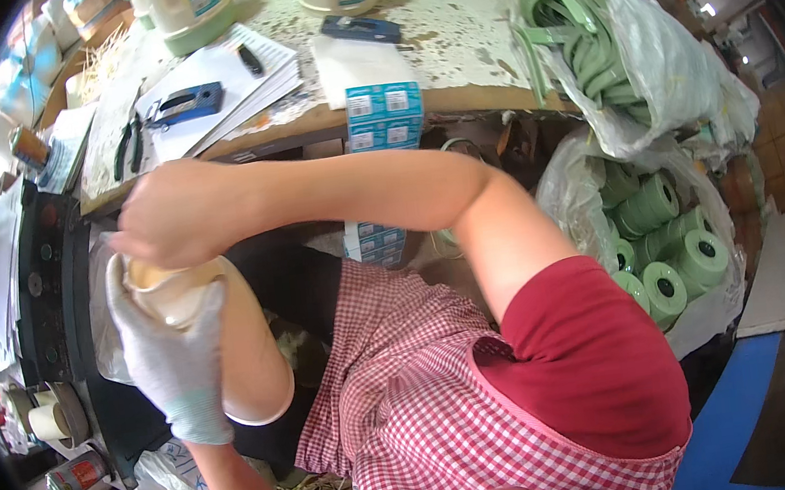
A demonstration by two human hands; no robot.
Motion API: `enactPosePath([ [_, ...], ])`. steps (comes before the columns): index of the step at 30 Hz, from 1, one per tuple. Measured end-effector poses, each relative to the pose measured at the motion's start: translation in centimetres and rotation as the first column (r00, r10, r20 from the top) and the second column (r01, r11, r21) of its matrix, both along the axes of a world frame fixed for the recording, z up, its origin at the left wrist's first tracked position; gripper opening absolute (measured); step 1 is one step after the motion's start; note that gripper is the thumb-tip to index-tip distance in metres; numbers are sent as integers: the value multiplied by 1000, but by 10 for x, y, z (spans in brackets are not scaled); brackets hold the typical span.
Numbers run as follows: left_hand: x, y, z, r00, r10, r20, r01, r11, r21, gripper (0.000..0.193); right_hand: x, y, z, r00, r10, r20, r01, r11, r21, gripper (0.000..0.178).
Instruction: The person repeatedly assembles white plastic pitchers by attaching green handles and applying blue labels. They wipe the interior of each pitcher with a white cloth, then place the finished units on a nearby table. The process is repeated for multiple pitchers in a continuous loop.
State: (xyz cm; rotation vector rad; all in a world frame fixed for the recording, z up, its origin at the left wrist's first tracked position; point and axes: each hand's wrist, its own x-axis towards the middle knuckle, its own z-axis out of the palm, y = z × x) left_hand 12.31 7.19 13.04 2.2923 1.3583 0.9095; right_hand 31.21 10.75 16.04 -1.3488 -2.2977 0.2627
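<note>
A cream plastic jug body leans at a tilt near my lap. My left hand, in a pale knit glove, is wrapped round its upper part just below the rim. Bare, my right hand is closed over the jug's open top. Whatever its fingers grip, if anything, is hidden behind the hand. Just beyond lie black-handled pliers and a blue-and-black utility knife on white papers at the table edge.
On the worn white table stand cream jugs with green bases. A strip of blue labels hangs over its edge. At right are a bag of green straps and a bag of green cylindrical parts. A spray can lies lower left.
</note>
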Motion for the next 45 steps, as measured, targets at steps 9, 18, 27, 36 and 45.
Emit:
enactPosePath([
  [9,-82,-41,52,948,56,313,-39,997,-60,26,385,-202,-20,65,-938,341,974,133,181,46],
  [18,-124,-38,16,936,203,287,-169,976,-139,42,509,-245,-49,46,-916,399,990,94,101,39],
  [27,-109,-56,-29,958,90,273,-86,996,-27,43,526,-284,-23,151,-937,314,380,348,857,38],
  [36,-110,-38,-16,705,145,694,272,849,-454,98,217,-78,4,781,-262,-567,406,903,142,44],
  [45,-130,-8,-40,472,102,876,613,676,-409,57,-115,44,-64,305,4,-952,-838,477,-266,39],
])
